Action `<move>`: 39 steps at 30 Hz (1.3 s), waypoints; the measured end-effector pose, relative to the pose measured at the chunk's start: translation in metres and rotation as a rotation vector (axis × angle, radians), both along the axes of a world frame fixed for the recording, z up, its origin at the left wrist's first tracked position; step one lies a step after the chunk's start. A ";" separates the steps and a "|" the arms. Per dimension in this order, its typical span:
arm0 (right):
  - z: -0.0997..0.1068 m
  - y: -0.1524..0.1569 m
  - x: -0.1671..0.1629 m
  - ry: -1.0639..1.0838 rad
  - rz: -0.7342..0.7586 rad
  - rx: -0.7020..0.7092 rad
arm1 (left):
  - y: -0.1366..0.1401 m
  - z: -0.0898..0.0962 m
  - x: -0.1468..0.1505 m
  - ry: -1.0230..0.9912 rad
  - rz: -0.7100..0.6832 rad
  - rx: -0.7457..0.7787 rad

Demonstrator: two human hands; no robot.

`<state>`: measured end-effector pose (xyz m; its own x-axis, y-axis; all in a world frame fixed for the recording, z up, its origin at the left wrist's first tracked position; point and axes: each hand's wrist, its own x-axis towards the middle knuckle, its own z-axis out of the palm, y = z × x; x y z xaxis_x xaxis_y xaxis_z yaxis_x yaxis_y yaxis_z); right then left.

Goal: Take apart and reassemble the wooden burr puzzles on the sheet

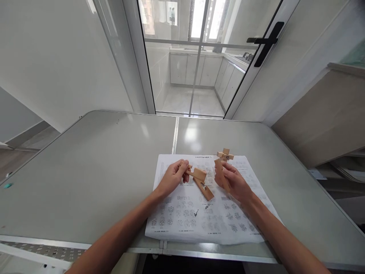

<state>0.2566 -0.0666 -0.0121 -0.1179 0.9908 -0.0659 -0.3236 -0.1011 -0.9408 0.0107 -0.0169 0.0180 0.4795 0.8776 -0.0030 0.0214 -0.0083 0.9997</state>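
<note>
My left hand (176, 176) pinches one end of a notched wooden puzzle piece (199, 174), which sticks out to the right above the paper. Just below it, another notched wooden piece (205, 191) lies slanted on the printed instruction sheet (185, 230). A third flat wooden puzzle piece (222, 175) stands nearly upright in my right hand (235, 180), with the fingers closed on its right side. Behind that hand sits a small cross-shaped cluster of wooden pieces (225, 154), near the sheet's far edge. The fingers partly hide both held pieces.
The sheet lies on a grey folding table (85, 179) with a metal rim and a centre seam. A glazed door with a black handle (268, 42) stands behind the table. A small teal object (8, 185) is near the left edge. Shelving (322, 118) stands to the right.
</note>
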 end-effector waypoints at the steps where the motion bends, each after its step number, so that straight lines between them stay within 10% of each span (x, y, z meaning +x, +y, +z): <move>1: 0.002 0.001 -0.002 -0.082 -0.035 -0.002 | 0.000 0.000 0.000 0.071 0.025 0.051; 11: -0.001 -0.002 -0.016 -0.845 -0.025 0.342 | -0.009 -0.009 0.004 0.455 -0.020 0.624; 39: -0.001 0.000 -0.017 -1.125 -0.034 0.520 | -0.009 -0.025 0.001 0.741 0.030 0.906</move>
<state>0.2395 -0.0666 -0.0130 -0.2241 0.9309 0.2883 0.6946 0.3601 -0.6228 0.0121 -0.0262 -0.0075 0.6019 0.7134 0.3588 0.6091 -0.7007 0.3716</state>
